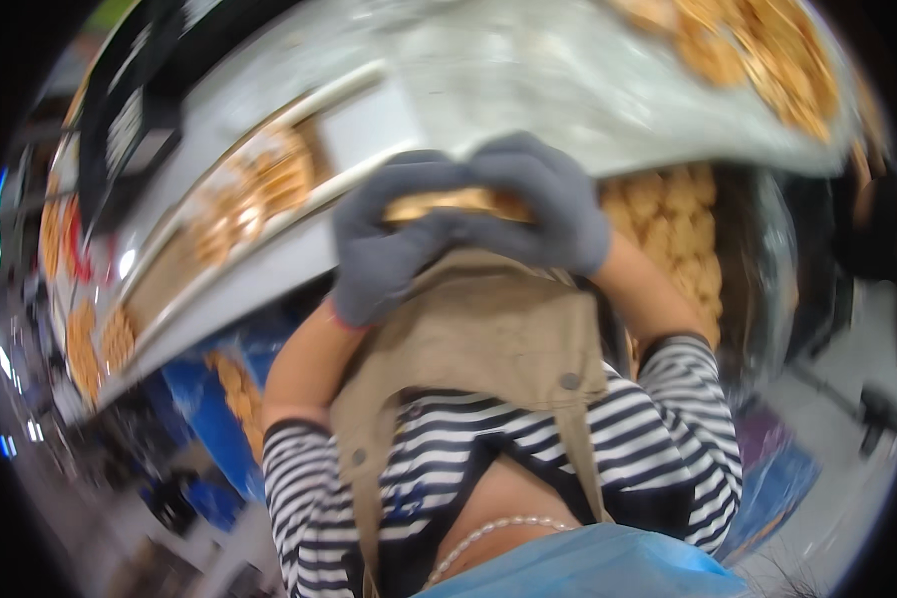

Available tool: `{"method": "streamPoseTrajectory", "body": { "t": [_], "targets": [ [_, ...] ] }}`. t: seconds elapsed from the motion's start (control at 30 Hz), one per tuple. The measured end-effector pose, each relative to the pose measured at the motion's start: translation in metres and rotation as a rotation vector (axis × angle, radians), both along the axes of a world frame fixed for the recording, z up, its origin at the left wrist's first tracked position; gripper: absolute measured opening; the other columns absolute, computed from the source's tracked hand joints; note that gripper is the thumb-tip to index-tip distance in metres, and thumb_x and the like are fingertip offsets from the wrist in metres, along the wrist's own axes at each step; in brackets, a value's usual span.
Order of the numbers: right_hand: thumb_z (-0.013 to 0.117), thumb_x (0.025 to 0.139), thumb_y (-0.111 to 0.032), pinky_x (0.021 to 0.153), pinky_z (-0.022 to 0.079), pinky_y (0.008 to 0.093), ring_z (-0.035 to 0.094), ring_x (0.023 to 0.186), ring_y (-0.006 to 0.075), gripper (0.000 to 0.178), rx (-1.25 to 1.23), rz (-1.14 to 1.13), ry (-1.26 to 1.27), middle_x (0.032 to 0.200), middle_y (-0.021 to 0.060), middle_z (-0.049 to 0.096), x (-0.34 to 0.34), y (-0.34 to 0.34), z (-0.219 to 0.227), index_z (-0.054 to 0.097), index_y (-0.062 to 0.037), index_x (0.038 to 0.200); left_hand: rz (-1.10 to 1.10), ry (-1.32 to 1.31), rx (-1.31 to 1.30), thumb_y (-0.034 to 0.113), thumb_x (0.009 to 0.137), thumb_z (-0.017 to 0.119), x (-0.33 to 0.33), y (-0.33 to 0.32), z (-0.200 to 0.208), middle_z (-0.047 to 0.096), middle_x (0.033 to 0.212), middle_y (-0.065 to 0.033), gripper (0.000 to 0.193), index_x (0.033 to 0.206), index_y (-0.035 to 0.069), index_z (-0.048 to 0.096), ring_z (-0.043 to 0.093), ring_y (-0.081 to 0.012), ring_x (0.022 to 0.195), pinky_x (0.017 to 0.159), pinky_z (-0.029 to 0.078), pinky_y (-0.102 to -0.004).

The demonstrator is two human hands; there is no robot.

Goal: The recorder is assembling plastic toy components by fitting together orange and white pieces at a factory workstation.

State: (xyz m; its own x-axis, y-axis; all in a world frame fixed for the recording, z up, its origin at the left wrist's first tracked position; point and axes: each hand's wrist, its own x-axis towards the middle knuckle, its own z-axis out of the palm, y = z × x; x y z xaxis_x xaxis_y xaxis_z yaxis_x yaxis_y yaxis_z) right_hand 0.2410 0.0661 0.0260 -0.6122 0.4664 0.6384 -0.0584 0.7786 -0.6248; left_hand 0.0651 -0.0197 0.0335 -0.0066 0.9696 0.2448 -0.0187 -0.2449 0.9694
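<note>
Both my hands wear grey gloves and meet in front of my chest. My left hand (384,244) and my right hand (553,204) together pinch a flat golden-brown biscuit (447,203), its edges covered by the fingers. The hands are just above the bib of my tan apron (488,319), near the edge of a steel table (528,80). The picture is motion-blurred.
A tray of golden biscuits (757,50) lies at the upper right, and another tray (259,189) sits on the table at left. A container heaped with biscuits (673,234) is beside my right forearm. More biscuits (95,344) lie at far left, blue crates (209,409) below.
</note>
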Motion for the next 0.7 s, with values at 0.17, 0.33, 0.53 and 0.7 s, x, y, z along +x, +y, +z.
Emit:
{"method": "streamPoseTrajectory", "body": {
  "t": [0.17, 0.33, 0.53, 0.7],
  "targets": [
    [0.079, 0.071, -0.017, 0.071, 0.054, 0.0304, 0.065, 0.085, 0.0216, 0.047, -0.324, -0.240, -0.041, 0.099, 0.0114, 0.063, 0.045, -0.010, -0.012, 0.058, -0.0053, 0.112, -0.087, -0.127, -0.124, 0.014, 0.082, 0.071, 0.031, 0.018, -0.005, 0.054, 0.122, -0.0138, 0.048, 0.123, -0.002, 0.052, 0.053, -0.0206, 0.111, 0.096, 0.044, -0.0344],
    [0.063, 0.087, -0.029, 0.089, 0.050, 0.0305, 0.062, 0.097, 0.0169, 0.045, -1.055, -0.518, 0.372, 0.118, 0.0115, 0.057, 0.196, 0.004, -0.065, 0.053, -0.0024, 0.123, -0.097, -0.036, -0.063, 0.018, 0.081, 0.072, 0.039, 0.040, -0.005, 0.043, 0.138, -0.0152, 0.071, 0.138, -0.002, 0.035, 0.042, -0.0270, 0.127, 0.107, 0.034, -0.0383],
    [0.065, 0.085, -0.031, 0.069, 0.051, 0.0277, 0.061, 0.087, 0.0161, 0.053, -1.410, -0.879, -0.069, 0.104, 0.0076, 0.059, 0.351, -0.030, -0.220, 0.048, 0.0002, 0.125, 0.209, 0.157, -0.242, -0.004, 0.088, 0.056, 0.013, 0.036, -0.022, 0.059, 0.122, -0.0129, 0.035, 0.122, -0.005, 0.054, 0.055, -0.0191, 0.113, 0.098, 0.043, -0.0302],
    [0.066, 0.084, -0.037, 0.067, 0.050, 0.0268, 0.061, 0.083, 0.0160, 0.057, -1.289, -1.020, -0.127, 0.100, 0.0093, 0.062, 0.313, -0.042, -0.262, 0.050, 0.0018, 0.123, 0.232, 0.247, -0.211, -0.003, 0.088, 0.057, 0.001, 0.021, -0.027, 0.060, 0.119, -0.0122, 0.033, 0.120, -0.005, 0.055, 0.056, -0.0182, 0.111, 0.097, 0.042, -0.0290]
  ]
}}
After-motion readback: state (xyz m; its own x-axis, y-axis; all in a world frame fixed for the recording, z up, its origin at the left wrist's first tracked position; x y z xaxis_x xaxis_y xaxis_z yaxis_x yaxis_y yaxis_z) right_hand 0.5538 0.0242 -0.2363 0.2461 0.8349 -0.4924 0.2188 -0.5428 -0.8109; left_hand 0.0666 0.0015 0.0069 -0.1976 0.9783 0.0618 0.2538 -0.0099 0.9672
